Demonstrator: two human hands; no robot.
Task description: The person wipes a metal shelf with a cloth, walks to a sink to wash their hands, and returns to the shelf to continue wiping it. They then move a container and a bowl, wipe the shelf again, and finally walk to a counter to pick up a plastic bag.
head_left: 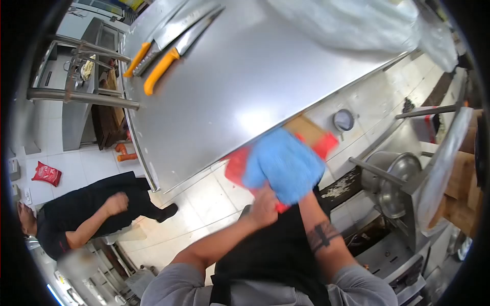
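A bunched light-blue cloth or bag (286,166) hangs in front of me just off the steel table's near edge, slightly blurred. Red plastic-looking material (236,166) sticks out from beneath it on both sides. My left hand (264,206) is closed at the lower edge of this bundle, on the blue and red material. My right forearm reaches up into the blue piece; the right hand is covered by it, so its fingers are hidden. Behind the bundle, a flat tan piece (304,127) shows partly.
On the steel table (214,102) lie knives with orange handles (162,71) and clear plastic sheeting (352,25). A co-worker in black (97,204) is at the left. A red packet (47,174) and a round container (343,120) are on the floor; metal pots (398,173) stand right.
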